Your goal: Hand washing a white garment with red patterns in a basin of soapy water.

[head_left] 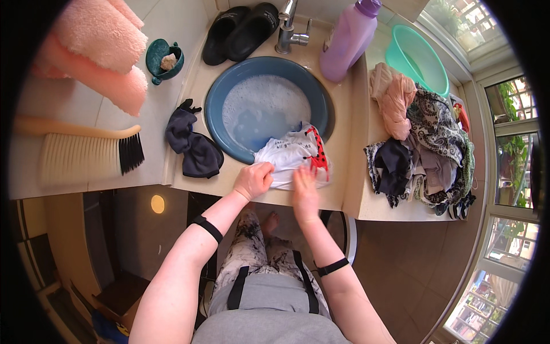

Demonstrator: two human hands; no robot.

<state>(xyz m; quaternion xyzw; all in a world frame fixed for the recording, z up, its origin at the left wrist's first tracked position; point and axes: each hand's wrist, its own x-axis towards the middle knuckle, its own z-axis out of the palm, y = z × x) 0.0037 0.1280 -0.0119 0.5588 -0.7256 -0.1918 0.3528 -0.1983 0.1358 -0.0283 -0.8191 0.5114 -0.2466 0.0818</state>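
A white printed garment (285, 157) with a red, black-spotted figure and some lettering lies over the near rim of a blue plastic basin (217, 122) and onto the counter edge. My left hand (254, 179) is closed on the garment's near left edge. Blurred by motion, my right hand (306, 191) rests with fingers stretched out on the right part of the cloth, beside the red figure. Foamy, cloudy water (266, 103) fills the basin, and part of the garment hangs into it. Left of the basin lies a crumpled dark grey cloth item (193, 144).
Behind the basin stand a chrome faucet (292, 36), black slippers (240, 32) and a purple bottle (350, 41). A brush (86, 150), pink towel (99, 51) and green soap dish (157, 53) are at left. Rightward sit a clothes heap (434, 150) and a mint basin (419, 60).
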